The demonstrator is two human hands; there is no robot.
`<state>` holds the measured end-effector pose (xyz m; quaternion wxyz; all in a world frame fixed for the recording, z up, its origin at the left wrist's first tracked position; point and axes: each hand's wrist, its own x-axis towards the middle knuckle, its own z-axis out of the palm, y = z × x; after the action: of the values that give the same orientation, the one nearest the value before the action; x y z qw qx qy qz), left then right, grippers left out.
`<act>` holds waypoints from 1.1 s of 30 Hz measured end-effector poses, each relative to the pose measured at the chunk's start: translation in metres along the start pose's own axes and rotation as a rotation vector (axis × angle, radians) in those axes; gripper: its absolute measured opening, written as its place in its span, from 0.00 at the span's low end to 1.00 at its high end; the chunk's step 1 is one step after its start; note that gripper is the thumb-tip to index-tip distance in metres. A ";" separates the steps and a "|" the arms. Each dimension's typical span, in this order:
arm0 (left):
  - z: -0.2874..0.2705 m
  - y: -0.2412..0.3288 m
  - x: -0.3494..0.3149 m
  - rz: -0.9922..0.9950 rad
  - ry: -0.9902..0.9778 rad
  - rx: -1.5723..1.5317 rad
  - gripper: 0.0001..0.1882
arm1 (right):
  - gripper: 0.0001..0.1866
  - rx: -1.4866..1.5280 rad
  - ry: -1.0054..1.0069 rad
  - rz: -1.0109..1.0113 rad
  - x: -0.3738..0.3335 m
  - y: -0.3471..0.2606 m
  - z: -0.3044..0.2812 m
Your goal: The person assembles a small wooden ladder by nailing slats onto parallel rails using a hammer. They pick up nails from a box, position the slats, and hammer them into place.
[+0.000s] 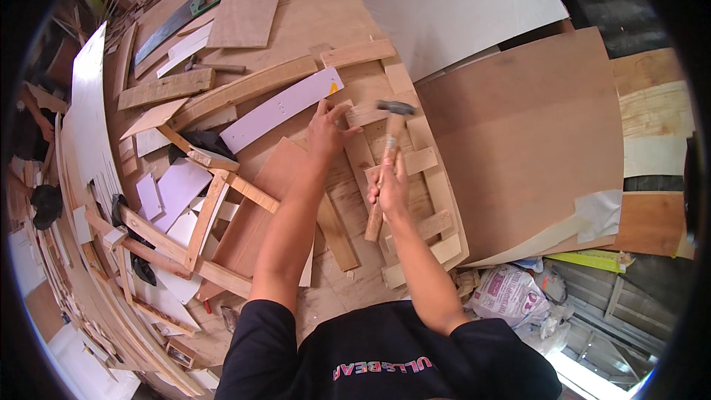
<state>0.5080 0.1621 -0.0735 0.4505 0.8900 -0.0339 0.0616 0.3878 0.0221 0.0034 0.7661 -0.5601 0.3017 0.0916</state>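
Note:
My right hand point(392, 187) is closed around the wooden handle of a hammer point(390, 141), whose dark head points away from me, slightly blurred. Below and around it lies a slatted wooden frame point(420, 133), made of long strips with short crosspieces. My left hand point(327, 132) rests at the frame's left side, thumb and fingers apart, close to a crosspiece point(364, 112). I cannot make out anything between its fingers. Just beyond that hand is a pale lilac board point(285, 107) with an orange mark at one end.
A jointed wooden frame point(206, 215) stands among offcuts on the left. Farther back lie a green-handled handsaw point(178, 21), a second hammer point(218, 68) and a plywood piece point(246, 11). Large brown sheets point(529, 148) lie to the right, with a white sack point(511, 295) below them.

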 end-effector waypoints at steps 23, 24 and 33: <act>0.000 0.002 -0.003 -0.046 0.020 0.058 0.33 | 0.31 -1.231 -0.118 -0.725 0.029 -0.060 -0.063; 0.000 0.001 -0.003 -0.048 0.021 0.060 0.33 | 0.29 -1.267 -0.164 -0.719 0.037 -0.070 -0.070; 0.005 -0.007 -0.008 0.006 0.022 0.096 0.33 | 0.16 -1.423 -0.462 -0.718 0.104 -0.122 -0.085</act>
<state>0.5015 0.1625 -0.0829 0.4073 0.9098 -0.0289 0.0743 0.4984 -0.1196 0.0262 0.2541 -0.9402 -0.1906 0.1232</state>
